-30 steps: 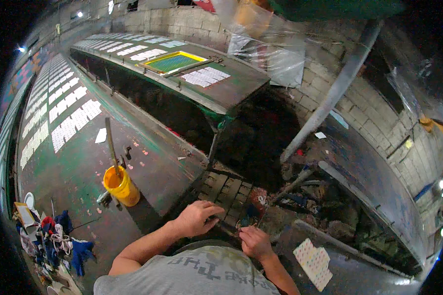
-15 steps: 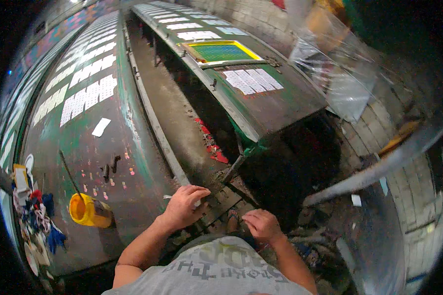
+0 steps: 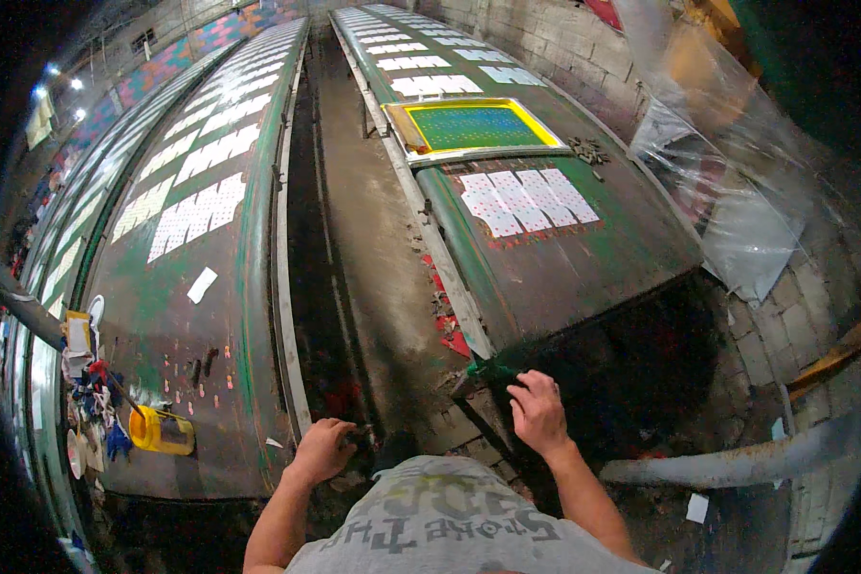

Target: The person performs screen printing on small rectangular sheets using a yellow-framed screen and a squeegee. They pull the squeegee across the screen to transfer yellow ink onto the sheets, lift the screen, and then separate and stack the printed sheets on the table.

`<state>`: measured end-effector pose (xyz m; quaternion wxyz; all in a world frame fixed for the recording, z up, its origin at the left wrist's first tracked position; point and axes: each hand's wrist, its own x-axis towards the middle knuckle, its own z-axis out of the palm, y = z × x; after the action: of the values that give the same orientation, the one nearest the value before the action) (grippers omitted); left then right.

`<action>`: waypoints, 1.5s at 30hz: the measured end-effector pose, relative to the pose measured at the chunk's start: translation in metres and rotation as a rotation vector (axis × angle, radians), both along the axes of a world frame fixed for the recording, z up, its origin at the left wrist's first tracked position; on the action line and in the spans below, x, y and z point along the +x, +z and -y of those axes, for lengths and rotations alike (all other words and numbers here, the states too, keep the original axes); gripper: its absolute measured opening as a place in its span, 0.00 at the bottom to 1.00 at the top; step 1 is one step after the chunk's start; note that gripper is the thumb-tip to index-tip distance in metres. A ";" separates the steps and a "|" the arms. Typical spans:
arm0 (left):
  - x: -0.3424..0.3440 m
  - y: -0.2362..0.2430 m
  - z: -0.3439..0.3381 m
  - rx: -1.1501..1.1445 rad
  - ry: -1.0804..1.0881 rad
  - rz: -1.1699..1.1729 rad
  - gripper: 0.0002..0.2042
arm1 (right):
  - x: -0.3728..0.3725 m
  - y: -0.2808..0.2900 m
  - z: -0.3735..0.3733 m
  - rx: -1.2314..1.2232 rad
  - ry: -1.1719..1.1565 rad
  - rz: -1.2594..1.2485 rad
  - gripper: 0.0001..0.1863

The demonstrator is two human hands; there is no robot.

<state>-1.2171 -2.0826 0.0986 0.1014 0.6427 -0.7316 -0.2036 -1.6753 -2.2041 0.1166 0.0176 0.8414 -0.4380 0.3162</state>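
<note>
My left hand [image 3: 323, 450] is beside the near right corner of the left long table [image 3: 249, 421]. Its fingers are loosely bent, the thumb stands apart, and I see nothing in it. Near the front corner of the right long table [image 3: 584, 297] hovers my right hand [image 3: 540, 409], fingers loosely curved and apart, also with nothing visible in it. On the right table lies a yellow-edged, framed printing screen [image 3: 478, 126] with a green-blue mesh. White cut fabric pieces [image 3: 528, 201] with small coloured prints lie just in front of it.
A yellow tub [image 3: 163, 430] with a stick stands on the left table's near end, beside hanging rags [image 3: 96, 402]. More printed pieces [image 3: 197, 215] line both tables. A narrow aisle [image 3: 364, 239] runs between them. A grey pipe [image 3: 737, 459] and plastic sheeting [image 3: 737, 182] are at right.
My view has shifted, bringing more of the tables and aisle into sight. My left hand sits lower and further left in the picture, while my right hand has risen toward the right table's corner.
</note>
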 end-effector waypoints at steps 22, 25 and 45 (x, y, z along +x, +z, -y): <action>0.176 0.113 0.392 -0.499 -0.061 0.043 0.21 | 0.044 -0.072 0.384 0.304 -0.825 0.039 0.36; 0.209 0.129 0.454 -0.471 -0.104 0.049 0.21 | 0.045 -0.087 0.394 0.196 -0.952 0.068 0.37; 0.095 0.188 0.836 -0.606 -0.986 -0.065 0.21 | 0.050 -0.083 0.404 0.236 -1.158 -0.029 0.39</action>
<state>-1.1217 -2.9189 0.2870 0.1967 0.1617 -0.9666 -0.0279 -1.6256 -2.6083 0.0331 0.0997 0.4657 -0.8579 0.1927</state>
